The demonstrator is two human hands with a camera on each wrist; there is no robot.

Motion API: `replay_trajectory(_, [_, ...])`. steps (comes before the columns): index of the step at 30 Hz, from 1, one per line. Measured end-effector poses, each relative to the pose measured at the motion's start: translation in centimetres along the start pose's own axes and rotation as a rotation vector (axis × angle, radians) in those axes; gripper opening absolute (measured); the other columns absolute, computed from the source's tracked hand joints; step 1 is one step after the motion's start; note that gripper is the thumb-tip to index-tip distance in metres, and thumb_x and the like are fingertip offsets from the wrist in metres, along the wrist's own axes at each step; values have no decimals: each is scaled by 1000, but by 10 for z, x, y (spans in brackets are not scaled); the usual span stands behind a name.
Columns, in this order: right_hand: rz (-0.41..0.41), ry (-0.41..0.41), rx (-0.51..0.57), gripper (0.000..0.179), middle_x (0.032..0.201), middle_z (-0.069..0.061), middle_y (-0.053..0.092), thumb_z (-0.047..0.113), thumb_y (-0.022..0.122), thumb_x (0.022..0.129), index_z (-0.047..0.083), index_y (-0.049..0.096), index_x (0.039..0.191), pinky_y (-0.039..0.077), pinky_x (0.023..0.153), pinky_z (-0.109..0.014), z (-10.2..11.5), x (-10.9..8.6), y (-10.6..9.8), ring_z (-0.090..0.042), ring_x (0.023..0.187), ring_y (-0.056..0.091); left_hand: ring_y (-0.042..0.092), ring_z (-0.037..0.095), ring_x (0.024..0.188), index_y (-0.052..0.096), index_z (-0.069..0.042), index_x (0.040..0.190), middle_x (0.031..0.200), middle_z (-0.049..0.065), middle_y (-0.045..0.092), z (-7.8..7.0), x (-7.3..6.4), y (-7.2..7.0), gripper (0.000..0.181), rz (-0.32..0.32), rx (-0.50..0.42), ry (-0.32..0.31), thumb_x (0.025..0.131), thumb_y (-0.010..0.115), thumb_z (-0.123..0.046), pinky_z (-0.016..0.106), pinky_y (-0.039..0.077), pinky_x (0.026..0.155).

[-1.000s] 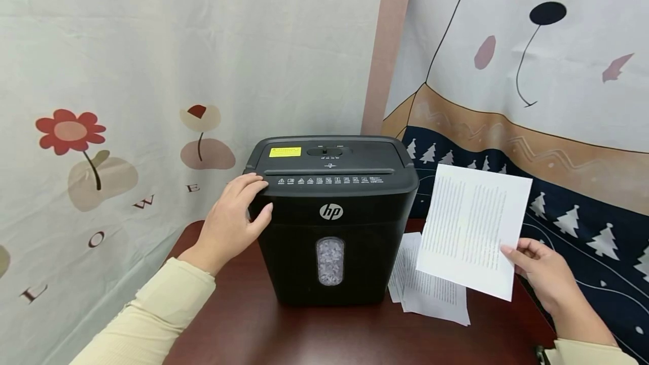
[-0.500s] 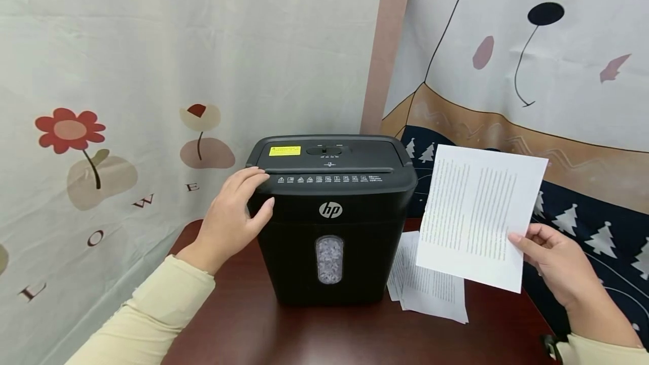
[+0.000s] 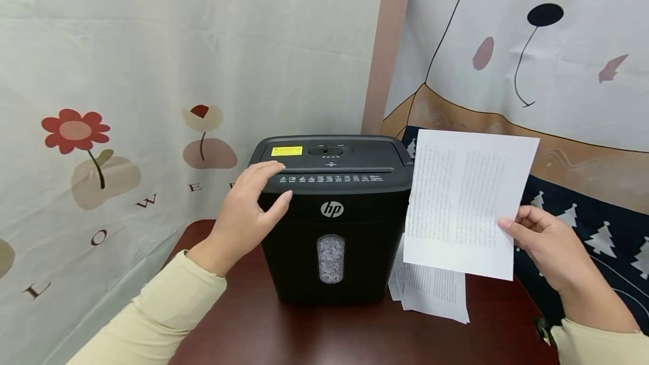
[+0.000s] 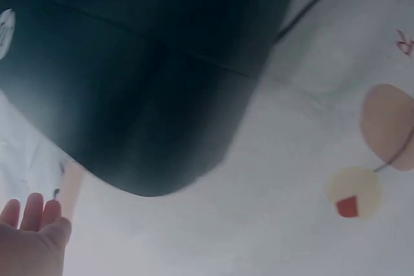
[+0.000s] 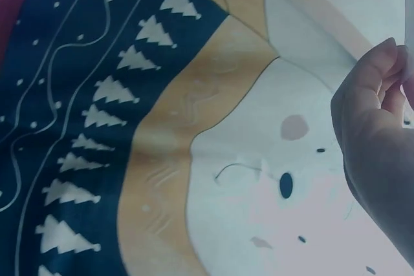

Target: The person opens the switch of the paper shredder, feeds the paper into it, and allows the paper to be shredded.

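A black HP paper shredder (image 3: 299, 241) stands upright on the table, shredded paper showing through its front window (image 3: 330, 259). At its front left top edge is my left hand (image 3: 243, 218), fingers extended and thumb apart, gripping nothing; whether it touches the lid I cannot tell. In the left wrist view the shredder's dark body (image 4: 149, 95) looms beyond the fingers (image 4: 33, 211). My right hand (image 3: 552, 246) pinches a printed sheet of paper (image 3: 461, 201) by its right edge, beside the shredder. The right wrist view has that hand (image 5: 375, 114) at its right edge.
More printed sheets (image 3: 433, 292) lie on the reddish-brown table (image 3: 324, 342), right of the shredder and partly behind the held paper. Patterned cloths hang behind: a flower cloth (image 3: 203, 61) on the left, a bear cloth (image 3: 507, 72) on the right.
My right hand has raised the sheet and, in the last half second, brought it left to the shredder's right side. My left hand has shifted slightly right along the shredder's top edge.
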State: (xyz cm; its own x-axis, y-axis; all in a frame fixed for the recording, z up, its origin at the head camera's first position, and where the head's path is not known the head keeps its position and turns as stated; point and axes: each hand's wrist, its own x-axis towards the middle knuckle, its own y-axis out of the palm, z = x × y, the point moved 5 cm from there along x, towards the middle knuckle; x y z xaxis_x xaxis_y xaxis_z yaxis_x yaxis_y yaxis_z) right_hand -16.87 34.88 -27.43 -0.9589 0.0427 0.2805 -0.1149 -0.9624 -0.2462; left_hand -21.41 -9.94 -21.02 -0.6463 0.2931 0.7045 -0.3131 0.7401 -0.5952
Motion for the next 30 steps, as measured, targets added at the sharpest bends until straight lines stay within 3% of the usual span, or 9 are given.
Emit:
replay_trajectory(8, [36, -45, -80, 10, 99, 12, 66, 7, 58, 96, 13, 63, 103, 52, 75, -12, 23, 14, 23, -3, 84, 63, 47, 23, 126, 55, -5, 131, 133, 10, 53, -18, 8, 9, 44, 79, -143, -121, 90, 67, -18, 48, 40, 104])
replay_trajectory(18, [93, -105, 0, 11, 95, 7, 69, 1, 61, 93, 10, 65, 96, 53, 70, -17, 49, 28, 53, -7, 81, 64, 47, 22, 127, 55, -6, 132, 133, 9, 55, -32, 22, 18, 47, 130, -201, -169, 89, 69, -21, 44, 39, 106])
replay_trajectory(25, [131, -90, -19, 6, 95, 8, 70, 5, 62, 93, 10, 65, 97, 53, 72, -18, 60, 34, 73, -7, 81, 66, 50, 25, 127, 56, -7, 131, 131, 8, 58, -37, 30, 26, 44, 209, -291, -258, 92, 67, -24, 43, 38, 108])
replay_trajectory(30, [147, -84, -57, 4, 94, 9, 69, 10, 62, 94, 9, 64, 98, 53, 74, -19, 68, 38, 87, -8, 82, 66, 54, 22, 122, 56, -5, 130, 127, 9, 61, -40, 36, 32, 44, 230, -372, -300, 91, 68, -22, 39, 40, 108])
